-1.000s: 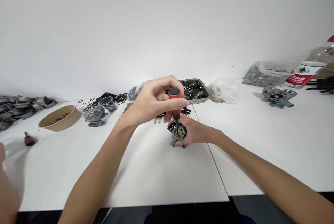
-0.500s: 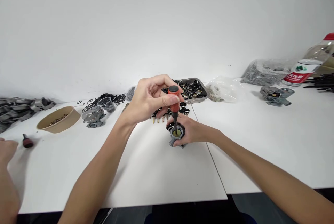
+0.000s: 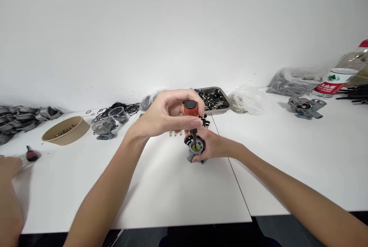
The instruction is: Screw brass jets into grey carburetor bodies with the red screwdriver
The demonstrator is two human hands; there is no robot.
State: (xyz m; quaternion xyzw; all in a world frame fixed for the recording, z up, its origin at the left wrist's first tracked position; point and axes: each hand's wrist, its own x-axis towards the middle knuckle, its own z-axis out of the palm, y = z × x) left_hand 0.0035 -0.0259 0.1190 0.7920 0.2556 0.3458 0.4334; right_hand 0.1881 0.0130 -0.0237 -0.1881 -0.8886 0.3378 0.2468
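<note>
My left hand point(image 3: 169, 114) is closed around the red and black handle of a screwdriver point(image 3: 191, 109), which stands nearly upright. Its shaft points down into the round opening of a small grey metal carburetor point(image 3: 192, 157), where a yellowish disc shows; whether the tip touches the disc I cannot tell. From the right side my right hand point(image 3: 211, 144) grips the carburetor and steadies it at the table top. Just behind both hands lie several small black and brass parts point(image 3: 205, 122), partly hidden by my left hand.
A metal tray point(image 3: 229, 106) of black and brass parts stands behind. To the left are a tan bowl point(image 3: 82, 131), another carburetor point(image 3: 104, 128), a clear cup point(image 3: 118, 113), a second screwdriver point(image 3: 31, 155) and another person's hand point(image 3: 10, 166). Rightward are a carburetor point(image 3: 306, 107) and a bottle point(image 3: 335, 80).
My left hand has turned and shifted its fingers on the screwdriver handle, its thumb now lower and the handle slightly lower. My right hand keeps its hold on the carburetor.
</note>
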